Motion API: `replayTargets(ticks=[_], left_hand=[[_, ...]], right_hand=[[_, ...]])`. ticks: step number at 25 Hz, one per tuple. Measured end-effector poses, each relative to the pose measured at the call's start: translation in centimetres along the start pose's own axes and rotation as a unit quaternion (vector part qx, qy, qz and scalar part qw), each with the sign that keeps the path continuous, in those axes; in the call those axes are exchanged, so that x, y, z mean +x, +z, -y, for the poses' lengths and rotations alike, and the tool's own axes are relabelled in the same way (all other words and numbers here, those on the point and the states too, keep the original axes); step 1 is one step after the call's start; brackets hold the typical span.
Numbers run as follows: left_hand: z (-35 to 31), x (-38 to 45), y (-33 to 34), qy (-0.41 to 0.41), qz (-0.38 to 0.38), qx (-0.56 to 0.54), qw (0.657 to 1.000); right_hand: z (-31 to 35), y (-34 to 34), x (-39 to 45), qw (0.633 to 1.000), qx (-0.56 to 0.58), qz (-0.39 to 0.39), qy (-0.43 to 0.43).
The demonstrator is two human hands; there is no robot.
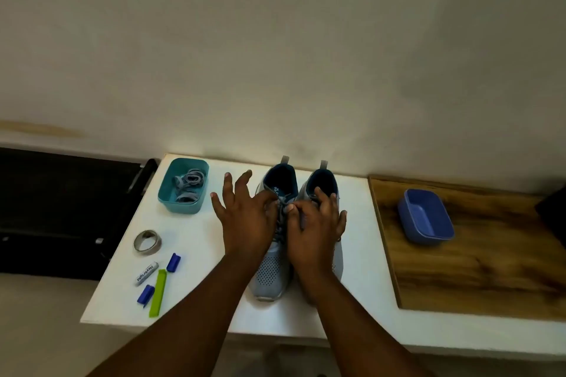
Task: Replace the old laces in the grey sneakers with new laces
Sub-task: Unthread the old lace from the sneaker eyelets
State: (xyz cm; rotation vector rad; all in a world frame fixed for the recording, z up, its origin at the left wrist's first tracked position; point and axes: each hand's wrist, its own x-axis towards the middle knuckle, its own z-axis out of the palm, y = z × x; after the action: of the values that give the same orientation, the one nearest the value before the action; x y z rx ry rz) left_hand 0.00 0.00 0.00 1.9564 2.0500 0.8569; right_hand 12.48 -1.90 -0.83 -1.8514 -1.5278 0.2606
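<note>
From the head camera, two grey sneakers stand side by side on the white worktop (196, 223), heels toward the wall at 12 o'clock and toes toward the person at 6 o'clock. The left sneaker (271, 272) shows its perforated toe; the right sneaker (321, 184) is largely covered by a hand.

The left hand (245, 223) lies over the left sneaker's lacing, its outer fingers (228, 184) spread and straight, pointing toward 11 o'clock, while thumb and forefinger seem to pinch the dark lace (281, 202). The right hand (317, 229) has its fingers curled, pinching the same lace near the top eyelets.

At 10 o'clock from the sneakers, a teal tub (183, 206) holds coiled grey laces (188, 185). At 8 o'clock lie a roll of tape (147, 242), a small white tube (147, 273), two blue clips (173, 262) and a green clip (157, 292).

At 3 o'clock, a blue tub (425, 217) rests on a wooden board (490, 269).
</note>
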Motion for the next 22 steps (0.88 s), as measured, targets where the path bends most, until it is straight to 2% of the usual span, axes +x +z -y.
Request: replayTargets(ticks=[4, 7, 9, 12, 15, 16, 18, 20, 22], left_hand=[[0.2, -0.4, 0.7, -0.001, -0.012, 0.037, 0.999], [0.2, -0.2, 0.9, 0.006, -0.009, 0.040, 0.999], [0.2, 0.6, 1.0, 0.012, -0.001, 0.032, 0.999], [0.5, 1.3, 1.3, 0.032, 0.021, 0.015, 0.999], [0.9, 1.5, 1.1, 0.042, 0.020, -0.006, 0.999], [0.9, 1.7, 1.0, 0.039, 0.025, -0.025, 0.999], [0.9, 2.2, 0.6, 0.012, 0.047, -0.064, 0.997], [0.9, 2.5, 0.2, -0.027, 0.070, -0.121, 0.990], [0.4, 2.8, -0.7, -0.083, 0.091, -0.228, 0.966]], right_hand=[[0.1, -0.1, 1.1, 1.000, 0.011, -0.010, 0.019], [1.3, -0.9, 1.9, 0.998, 0.052, -0.018, -0.009], [2.8, -2.5, 2.6, 0.990, 0.119, -0.066, -0.032], [4.6, -6.6, 3.8, 0.947, 0.256, -0.185, -0.066], [5.2, -9.3, 5.1, 0.917, 0.303, -0.254, -0.052], [5.1, -9.4, 5.3, 0.918, 0.312, -0.243, -0.027], [4.0, -8.4, 5.6, 0.940, 0.293, -0.171, 0.028], [2.6, -6.9, 5.0, 0.972, 0.201, -0.107, 0.056], [1.6, -5.2, 4.2, 0.994, 0.081, -0.070, 0.025]])
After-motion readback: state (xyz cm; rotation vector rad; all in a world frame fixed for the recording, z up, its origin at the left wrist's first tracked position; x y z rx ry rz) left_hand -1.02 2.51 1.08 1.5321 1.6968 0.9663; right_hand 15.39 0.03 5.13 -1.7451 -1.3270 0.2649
